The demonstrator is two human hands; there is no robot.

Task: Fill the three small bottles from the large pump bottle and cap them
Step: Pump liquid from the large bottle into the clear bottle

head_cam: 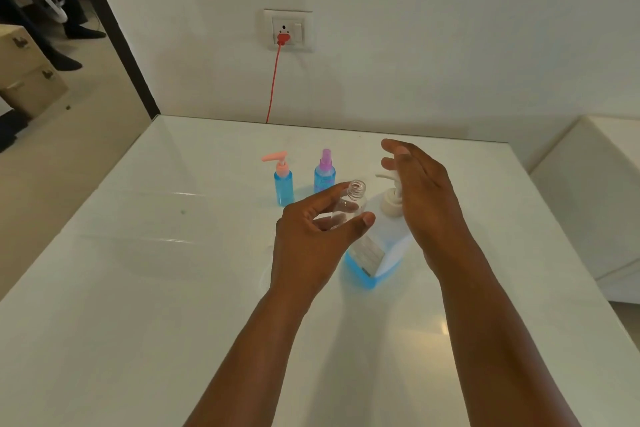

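Note:
My left hand (311, 229) grips a small clear bottle (349, 204), uncapped and tilted, its threaded mouth close to the white spout of the large pump bottle (377, 253). That big bottle holds blue liquid low down and stands just right of my left hand. Over its pump head hovers my right hand (419, 191), fingers straight and holding nothing. Two small bottles full of blue liquid stand behind: one with a pink pump cap (283, 180), one with a purple spray cap (325, 172).
Everything rests on a glossy white table (173, 288) against a white wall. A red cord (273, 87) runs from a wall socket down behind the table's far edge. A white cabinet (588, 201) stands at the right, and a person sits beyond the doorway at far left.

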